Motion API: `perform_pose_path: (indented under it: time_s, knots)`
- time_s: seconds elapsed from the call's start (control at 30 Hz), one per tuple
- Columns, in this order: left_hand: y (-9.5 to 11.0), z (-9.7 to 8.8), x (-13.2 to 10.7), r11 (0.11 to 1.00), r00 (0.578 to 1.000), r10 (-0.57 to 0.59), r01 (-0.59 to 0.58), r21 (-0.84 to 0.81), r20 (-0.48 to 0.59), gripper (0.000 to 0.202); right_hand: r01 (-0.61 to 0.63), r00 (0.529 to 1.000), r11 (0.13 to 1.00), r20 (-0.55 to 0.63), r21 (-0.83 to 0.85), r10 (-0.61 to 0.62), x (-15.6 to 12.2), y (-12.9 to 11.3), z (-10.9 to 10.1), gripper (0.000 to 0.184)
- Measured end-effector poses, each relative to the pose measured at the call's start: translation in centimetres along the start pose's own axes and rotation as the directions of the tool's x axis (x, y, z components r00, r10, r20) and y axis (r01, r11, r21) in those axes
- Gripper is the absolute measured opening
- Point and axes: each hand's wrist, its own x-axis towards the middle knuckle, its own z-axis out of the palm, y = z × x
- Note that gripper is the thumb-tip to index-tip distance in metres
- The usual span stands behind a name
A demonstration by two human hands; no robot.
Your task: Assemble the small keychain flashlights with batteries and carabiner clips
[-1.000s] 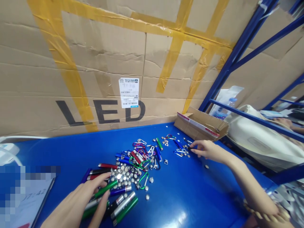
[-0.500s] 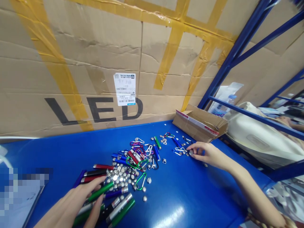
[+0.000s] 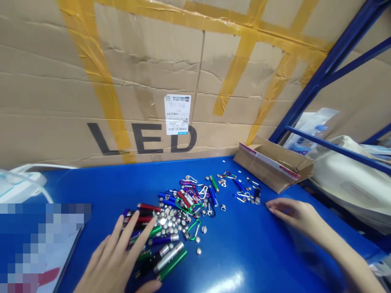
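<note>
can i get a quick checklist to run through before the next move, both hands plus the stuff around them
1. Left hand not closed in a grip: ok, fingers spread over the tubes.
2. Right hand free: cannot tell, thumb and finger are close together with something dark at the tips.
3. Black tube out of the right hand: ok, it lies just beyond the fingertips.
4. Silver discs apart from the tubes: not ok, many are heaped against them.
5. Carabiners apart from the tubes: not ok, several lie tangled among them.
6. Box open at the top: ok.
</note>
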Motion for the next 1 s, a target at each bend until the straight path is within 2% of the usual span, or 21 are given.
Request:
perform_pose_path:
  time_s: [0.1,0.23,0.33,0.4,0.5,0.6,0.73,0.8,0.9,0.93,1.0]
  knots:
    - [0.9,0.2,-0.2,0.993,0.998,0.051,-0.055,0.104,0.042,0.069,0.066,0.997,0.997,0.027,0.031,-0.067,1.1,-1.6,0.6,0.037]
    - [1.7,0.2,0.4,0.989,0.993,-0.075,0.063,0.132,0.086,0.068,0.172,0.984,0.984,0.053,-0.053,-0.169,2.8,-3.2,0.7,0.037]
    - [2.2,-0.2,0.8,0.984,0.981,-0.145,0.13,0.121,0.131,0.07,0.245,0.969,0.954,0.012,-0.173,-0.247,4.2,-3.9,1.1,0.051]
    - [2.7,-0.5,0.9,0.982,0.976,-0.158,0.141,0.124,0.146,0.071,0.296,0.955,0.936,0.049,-0.192,-0.292,5.1,-4.2,1.8,0.056]
    - [3.7,-0.8,1.0,0.982,0.974,-0.148,0.124,0.141,0.173,0.067,0.37,0.927,0.913,0.129,-0.17,-0.352,6.0,-4.7,3.1,0.048]
    - [4.4,-0.8,1.7,0.978,0.967,-0.157,0.124,0.169,0.201,0.061,0.435,0.897,0.886,0.161,-0.162,-0.412,6.6,-5.6,3.8,0.041]
    - [4.9,-1.5,2.9,0.969,0.934,-0.208,0.157,0.189,0.291,0.061,0.504,0.863,0.846,0.137,-0.173,-0.486,5.4,-9.0,3.7,0.045]
    - [4.9,-2.4,3.1,0.965,0.917,-0.237,0.182,0.191,0.32,0.061,0.577,0.815,0.804,0.158,-0.144,-0.557,3.5,-11.8,3.7,0.043]
    - [4.5,-3.8,3.0,0.963,0.892,-0.26,0.215,0.159,0.37,0.04,0.737,0.617,0.673,0.345,0.062,-0.707,-0.3,-16.2,4.3,0.034]
    - [4.3,-4.1,2.9,0.965,0.889,-0.257,0.217,0.147,0.378,0.034,0.754,0.571,0.65,0.395,0.093,-0.72,-1.4,-17.3,4.8,0.031]
    - [3.7,-4.4,2.7,0.969,0.886,-0.248,0.22,0.116,0.392,0.027,0.792,0.52,0.608,0.457,0.059,-0.722,-2.9,-18.9,6.1,0.027]
